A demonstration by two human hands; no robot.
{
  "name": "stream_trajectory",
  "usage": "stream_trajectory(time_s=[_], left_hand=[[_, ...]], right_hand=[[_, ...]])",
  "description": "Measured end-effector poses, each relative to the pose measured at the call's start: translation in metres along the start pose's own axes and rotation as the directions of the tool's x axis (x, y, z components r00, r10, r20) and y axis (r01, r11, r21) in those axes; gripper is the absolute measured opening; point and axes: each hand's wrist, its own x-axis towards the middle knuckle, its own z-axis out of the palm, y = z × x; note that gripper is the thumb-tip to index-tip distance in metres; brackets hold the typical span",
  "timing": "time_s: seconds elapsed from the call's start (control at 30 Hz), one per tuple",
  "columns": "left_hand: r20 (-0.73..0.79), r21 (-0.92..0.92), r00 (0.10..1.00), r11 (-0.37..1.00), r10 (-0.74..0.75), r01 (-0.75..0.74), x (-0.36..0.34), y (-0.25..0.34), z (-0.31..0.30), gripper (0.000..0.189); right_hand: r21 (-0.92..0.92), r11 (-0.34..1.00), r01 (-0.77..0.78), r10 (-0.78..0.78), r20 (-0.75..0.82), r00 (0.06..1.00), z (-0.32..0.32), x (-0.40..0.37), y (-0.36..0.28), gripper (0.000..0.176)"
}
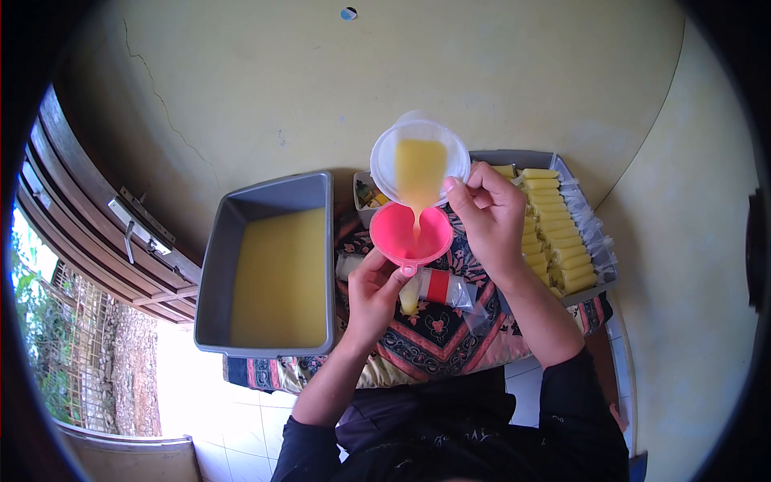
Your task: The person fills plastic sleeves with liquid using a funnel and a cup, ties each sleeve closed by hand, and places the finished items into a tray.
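My right hand is closed on the rim of a clear plastic tub, tipped so that a yellow liquid runs out in a stream. The stream falls into a pink funnel, which my left hand grips near its neck. Below the funnel hangs a narrow clear plastic bag with some yellow liquid in it. My left fingers partly hide where bag and spout meet. Behind the bag lies a pack of clear bags with a red band.
To the left stands a grey basin holding much yellow liquid. At right, a grey tray carries rows of filled yellow bags. A small box sits behind the funnel. Patterned cloth lies underneath. A wall rises behind.
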Motion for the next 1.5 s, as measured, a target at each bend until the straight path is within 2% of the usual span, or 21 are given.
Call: stream_trajectory(time_s=[0.67, 1.0, 1.13, 1.23, 1.3, 1.37, 1.5], left_hand=[[-0.004, 0.006, 1.0, 1.0, 0.007, -0.007, 0.001, -0.003, -0.003, 0.026], [-0.006, 0.014, 1.0, 1.0, 0.013, -0.012, 0.002, -0.007, -0.005, 0.026], [-0.026, 0.011, 1.0, 1.0, 0.01, -0.01, 0.001, -0.01, -0.006, 0.025], [-0.071, 0.014, 0.997, 0.999, 0.033, -0.032, 0.001, -0.014, -0.007, 0.025], [-0.172, -0.033, 0.983, 0.997, 0.068, -0.074, 0.001, -0.016, -0.006, 0.016], [-0.214, -0.037, 0.973, 0.994, 0.091, -0.102, 0.001, -0.025, -0.011, 0.015], [-0.34, -0.013, 0.929, 0.987, 0.146, -0.16, 0.0, -0.028, -0.014, 0.011]], right_hand=[[-0.004, 0.999, 0.032, -0.032, -0.017, 0.999, 0.0, 0.0, 0.004, 0.027], [0.037, 0.999, -0.01, 0.01, -0.017, 1.0, -0.001, -0.003, 0.006, 0.025], [0.087, 0.996, -0.017, 0.023, -0.077, 0.997, 0.003, -0.006, 0.001, 0.023], [0.15, 0.987, -0.054, 0.073, -0.128, 0.989, 0.001, -0.012, 0.014, 0.022], [0.17, 0.982, -0.082, 0.108, -0.153, 0.982, 0.001, -0.016, 0.023, 0.022], [0.316, 0.94, -0.132, 0.217, -0.249, 0.944, 0.005, -0.02, 0.027, 0.023], [0.363, 0.909, -0.205, 0.327, -0.316, 0.89, 0.007, -0.049, 0.065, 0.024]])
